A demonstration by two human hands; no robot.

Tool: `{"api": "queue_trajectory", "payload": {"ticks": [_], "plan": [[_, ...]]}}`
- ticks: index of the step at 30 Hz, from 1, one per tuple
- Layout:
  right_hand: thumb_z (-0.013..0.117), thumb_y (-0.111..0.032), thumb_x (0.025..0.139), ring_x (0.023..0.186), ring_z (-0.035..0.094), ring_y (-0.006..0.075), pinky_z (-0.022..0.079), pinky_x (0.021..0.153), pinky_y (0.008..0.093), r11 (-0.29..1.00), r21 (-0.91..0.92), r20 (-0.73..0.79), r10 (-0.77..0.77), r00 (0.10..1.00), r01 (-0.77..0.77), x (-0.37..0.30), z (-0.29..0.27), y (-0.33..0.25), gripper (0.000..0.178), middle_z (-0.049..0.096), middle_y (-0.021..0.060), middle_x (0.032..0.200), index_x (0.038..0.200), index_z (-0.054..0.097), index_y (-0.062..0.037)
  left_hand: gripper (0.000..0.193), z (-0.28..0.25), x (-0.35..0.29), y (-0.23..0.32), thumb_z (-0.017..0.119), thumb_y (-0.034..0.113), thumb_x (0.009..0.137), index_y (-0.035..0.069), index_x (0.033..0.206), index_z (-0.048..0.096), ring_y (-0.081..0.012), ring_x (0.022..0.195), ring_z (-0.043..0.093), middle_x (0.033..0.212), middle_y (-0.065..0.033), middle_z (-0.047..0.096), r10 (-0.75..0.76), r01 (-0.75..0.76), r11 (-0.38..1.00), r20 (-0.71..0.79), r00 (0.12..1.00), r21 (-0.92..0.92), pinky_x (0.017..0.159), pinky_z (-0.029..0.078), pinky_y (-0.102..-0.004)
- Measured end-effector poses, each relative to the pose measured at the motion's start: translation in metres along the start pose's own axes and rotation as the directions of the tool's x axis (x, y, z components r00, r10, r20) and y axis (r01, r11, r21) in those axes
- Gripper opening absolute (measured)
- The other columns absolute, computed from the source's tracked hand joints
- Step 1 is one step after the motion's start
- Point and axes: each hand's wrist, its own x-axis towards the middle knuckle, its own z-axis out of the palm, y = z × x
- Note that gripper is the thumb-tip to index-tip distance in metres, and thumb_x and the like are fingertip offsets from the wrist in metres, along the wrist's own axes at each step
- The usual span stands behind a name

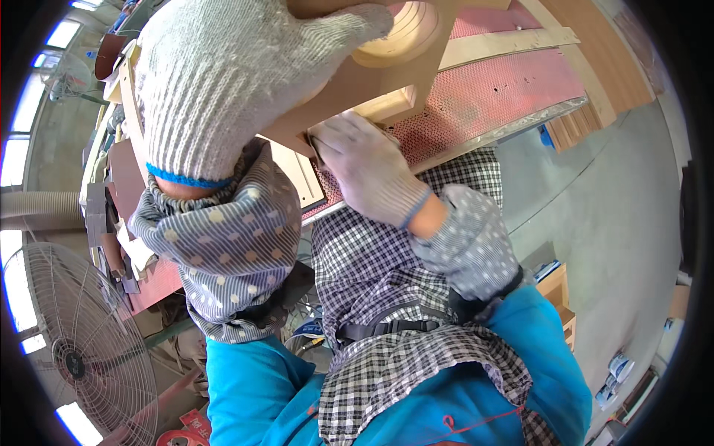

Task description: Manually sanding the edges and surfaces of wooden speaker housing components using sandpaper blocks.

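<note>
A light wooden panel piece (383,78) with a round opening and a rectangular cut-out stands tilted over the workbench. My left hand (223,82), in a grey-white knitted glove with a blue cuff edge, grips its upper left part. The thumb stretches along the wood toward the round opening, while the other fingers are mostly hidden. My right hand (364,163), in a similar glove, presses at the lower edge of the piece near the rectangular cut-out. Its fingers are bent together round something thin and brownish, too covered to name.
The bench has a red, dotted, worn top (483,104) with a pale wooden strip (506,46) on it. Brown boards (606,67) lie at the far right. A large wire-cage fan (78,357) stands at the left. A wooden box (554,293) sits on the grey floor at the right.
</note>
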Motion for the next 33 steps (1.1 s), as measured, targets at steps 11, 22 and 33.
{"api": "queue_trajectory", "payload": {"ticks": [11,22,33], "plan": [[0.065,-0.014,0.088,0.134,0.058,0.0305,0.038,0.123,0.0443,0.994,0.036,0.213,0.091,0.973,-0.101,0.008,-0.007,-0.008,0.036,0.066,0.0161,0.127,0.119,0.072,0.003,0.057,0.002,0.001,-0.002,0.089,0.041,0.079,-0.004,0.11,0.073,-0.0346,0.09,0.077,0.097,-0.0207,0.075,0.026,-0.024,0.999,0.03,0.999,-0.048,0.083,0.061,-0.044],[0.063,-0.02,0.092,0.122,0.062,0.0281,0.044,0.114,0.0417,0.998,-0.065,0.115,0.02,0.993,-0.012,0.013,0.001,-0.005,0.033,0.068,0.0127,0.12,0.115,0.075,-0.0007,0.059,0.004,0.002,-0.008,0.089,0.044,0.079,-0.005,0.108,0.073,-0.0339,0.086,0.077,0.095,-0.0201,0.075,-0.019,0.031,0.982,0.065,0.998,-0.189,0.079,0.061,-0.0435],[0.063,-0.017,0.091,0.121,0.063,0.0276,0.046,0.112,0.0426,0.991,-0.084,0.318,0.126,0.94,-0.104,0.022,-0.002,-0.006,0.026,0.068,0.0142,0.122,0.104,0.077,0.0001,0.058,-0.018,0.023,0.03,0.089,0.043,0.079,-0.003,0.11,0.074,-0.0349,0.09,0.078,0.099,-0.0204,0.075,-0.4,0.447,0.884,0.275,0.874,-0.134,0.082,0.061,-0.0438]]}}
